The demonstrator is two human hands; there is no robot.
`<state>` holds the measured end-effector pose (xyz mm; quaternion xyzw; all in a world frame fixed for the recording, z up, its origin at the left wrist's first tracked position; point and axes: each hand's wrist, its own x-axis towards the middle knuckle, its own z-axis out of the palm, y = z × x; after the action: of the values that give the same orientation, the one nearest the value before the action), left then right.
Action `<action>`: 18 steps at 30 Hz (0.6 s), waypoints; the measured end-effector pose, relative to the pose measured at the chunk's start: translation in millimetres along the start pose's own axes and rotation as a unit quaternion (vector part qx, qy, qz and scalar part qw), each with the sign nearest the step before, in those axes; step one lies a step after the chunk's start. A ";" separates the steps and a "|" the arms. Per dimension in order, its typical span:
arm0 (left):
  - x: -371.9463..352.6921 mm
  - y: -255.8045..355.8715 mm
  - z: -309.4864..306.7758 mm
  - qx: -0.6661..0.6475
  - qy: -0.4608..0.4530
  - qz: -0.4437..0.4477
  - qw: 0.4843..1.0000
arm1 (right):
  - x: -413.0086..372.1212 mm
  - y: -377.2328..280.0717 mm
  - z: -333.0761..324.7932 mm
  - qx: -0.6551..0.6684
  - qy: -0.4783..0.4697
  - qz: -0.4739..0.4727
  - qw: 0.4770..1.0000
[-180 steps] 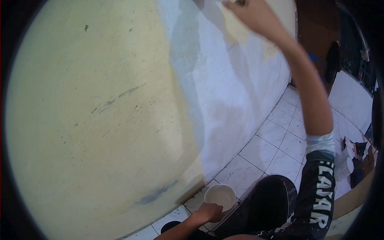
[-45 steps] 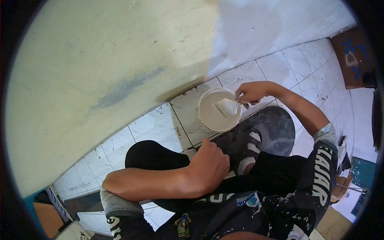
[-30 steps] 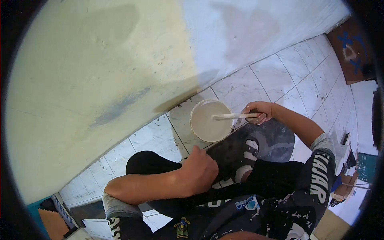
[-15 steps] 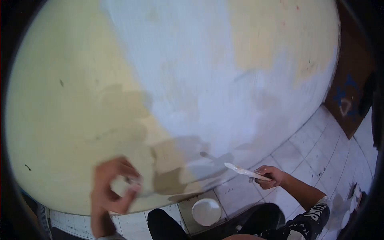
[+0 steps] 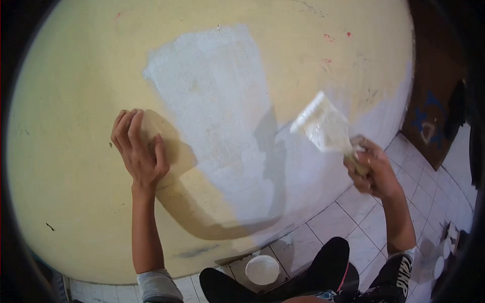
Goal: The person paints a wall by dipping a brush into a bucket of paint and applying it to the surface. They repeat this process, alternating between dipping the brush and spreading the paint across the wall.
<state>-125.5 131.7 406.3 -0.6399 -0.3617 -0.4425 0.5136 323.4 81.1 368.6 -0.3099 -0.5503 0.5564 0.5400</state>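
Observation:
My left hand rests flat against the yellow wall, fingers apart and pointing up, just left of the white painted patch. My right hand grips the handle of a wide paintbrush, whose white-loaded bristles point up and left, close to the wall's painted part. A small round tub of white paint stands on the tiled floor below, between my knees and the wall.
White floor tiles run along the wall's foot to the right. A dark brown door or panel with blue marks stands at the far right. My black-clad knees are at the bottom edge. Small white containers lie bottom right.
The view tilted up from the tub to the wall. My left hand rose and pressed flat on the wall. My right hand lifted the brush from the tub toward the painted area.

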 end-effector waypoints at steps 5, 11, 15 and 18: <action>47.6 -0.9 2.6 -0.028 -0.012 -0.012 0.999 | 45.2 -86.1 30.4 -0.356 0.143 -0.191 0.903; 27.6 -1.1 -1.7 -0.050 0.018 -0.007 0.999 | 83.3 -103.7 53.2 -0.468 0.175 -0.331 0.800; 30.2 -3.3 -0.3 -0.024 0.034 0.005 0.999 | 103.3 -120.2 58.8 -0.521 0.197 -0.377 0.740; 27.2 -5.0 -0.1 -0.033 0.027 0.003 0.999 | 110.1 -119.9 58.6 -0.522 0.178 -0.360 0.752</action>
<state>-120.6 132.9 433.5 -0.6453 -0.3306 -0.4701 0.5033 274.8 145.9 521.5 -0.4157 -0.7202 -0.1183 0.5427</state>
